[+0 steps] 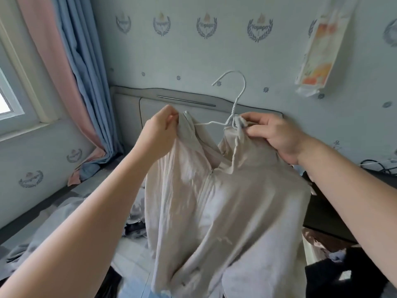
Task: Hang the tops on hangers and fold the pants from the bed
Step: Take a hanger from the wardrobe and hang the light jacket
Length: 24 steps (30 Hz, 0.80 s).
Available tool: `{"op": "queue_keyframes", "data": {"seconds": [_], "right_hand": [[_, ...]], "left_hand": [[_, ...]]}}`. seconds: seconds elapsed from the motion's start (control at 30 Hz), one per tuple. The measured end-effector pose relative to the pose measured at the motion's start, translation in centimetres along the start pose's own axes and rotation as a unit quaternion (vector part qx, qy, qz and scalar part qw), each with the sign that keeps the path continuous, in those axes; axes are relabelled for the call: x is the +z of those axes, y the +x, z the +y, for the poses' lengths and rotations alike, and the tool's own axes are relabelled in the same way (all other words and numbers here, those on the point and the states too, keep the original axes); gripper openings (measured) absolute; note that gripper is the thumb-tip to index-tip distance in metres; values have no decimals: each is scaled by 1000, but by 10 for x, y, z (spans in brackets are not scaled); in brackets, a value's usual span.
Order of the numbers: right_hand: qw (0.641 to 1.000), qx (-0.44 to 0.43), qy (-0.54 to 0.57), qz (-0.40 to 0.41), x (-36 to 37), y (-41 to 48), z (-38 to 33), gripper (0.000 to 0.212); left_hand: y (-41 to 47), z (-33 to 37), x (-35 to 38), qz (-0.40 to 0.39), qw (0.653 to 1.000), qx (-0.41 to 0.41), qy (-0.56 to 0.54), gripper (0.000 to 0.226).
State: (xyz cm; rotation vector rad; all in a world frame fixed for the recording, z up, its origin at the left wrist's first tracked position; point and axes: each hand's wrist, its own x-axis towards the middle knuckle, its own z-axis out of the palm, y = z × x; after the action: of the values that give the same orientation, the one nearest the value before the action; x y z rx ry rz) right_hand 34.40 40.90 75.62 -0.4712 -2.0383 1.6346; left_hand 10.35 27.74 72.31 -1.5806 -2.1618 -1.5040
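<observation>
Two hands hold a beige top [214, 201] above the bed [133, 252]. The left hand [160, 127] pinches its shoulder; the right hand [277, 136] grips its collar and the white hanger [233, 97]. Between them a hanger arm is bare, so the top may slip off.

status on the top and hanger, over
Left hand pinches beige top at collar, right hand grips it by white hanger neck. Top half on, held up. Clothes pile below, not blocking.
</observation>
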Motion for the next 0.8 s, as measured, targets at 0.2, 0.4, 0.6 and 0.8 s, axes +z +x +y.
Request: {"op": "queue_keyframes", "data": {"seconds": [0.2, 0.4, 0.6, 0.8], "right_hand": [[986, -22, -146, 77, 8, 6, 4, 55], [975, -87, -176, 109, 9, 12, 6, 48], [970, -81, -211, 89, -3, 11, 16, 10], [950, -105, -270, 116, -3, 9, 13, 19]], "left_hand": [[-7, -2, 11, -10, 998, 51, 25, 16], [-16, -22, 12, -99, 990, 30, 97, 30], [-28, -33, 14, -92, 986, 111, 87, 13], [-33, -21, 18, -53, 987, 127, 79, 16]]}}
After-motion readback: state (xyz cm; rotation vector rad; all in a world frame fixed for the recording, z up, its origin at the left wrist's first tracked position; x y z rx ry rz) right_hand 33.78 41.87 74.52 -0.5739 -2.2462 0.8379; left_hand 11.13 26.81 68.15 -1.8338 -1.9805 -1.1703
